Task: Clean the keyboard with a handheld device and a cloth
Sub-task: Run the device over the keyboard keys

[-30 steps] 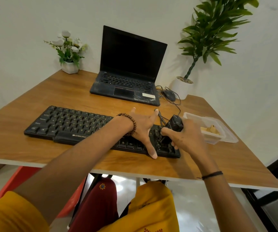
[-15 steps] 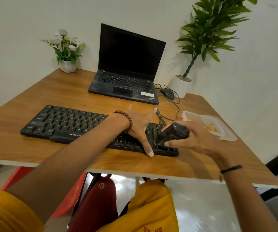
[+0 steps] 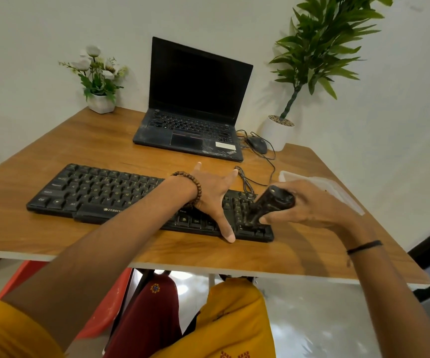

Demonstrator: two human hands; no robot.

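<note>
Centre frame, the left hand (image 3: 214, 197) lies flat on the black keyboard (image 3: 100, 189), fingers (image 3: 226, 227) spread wide. Just right, the right hand (image 3: 312, 202) wraps the black handheld device (image 3: 268, 205), tip down on the right-end keys. White lettering reads "ZEBRO", the rest under the arm. Further up the tabletop (image 3: 105, 140), an open laptop (image 3: 195, 99).

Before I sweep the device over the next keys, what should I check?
1. Left hand presses the keyboard steady: ok.
2. Right hand grips the handheld device: ok.
3. Device tip down on the right-end keys: ok.
4. Cable behind the keyboard, apart from the device: ok.
5. Cloth ready: cannot tell, none shows.
6. Device running: cannot tell.
</note>
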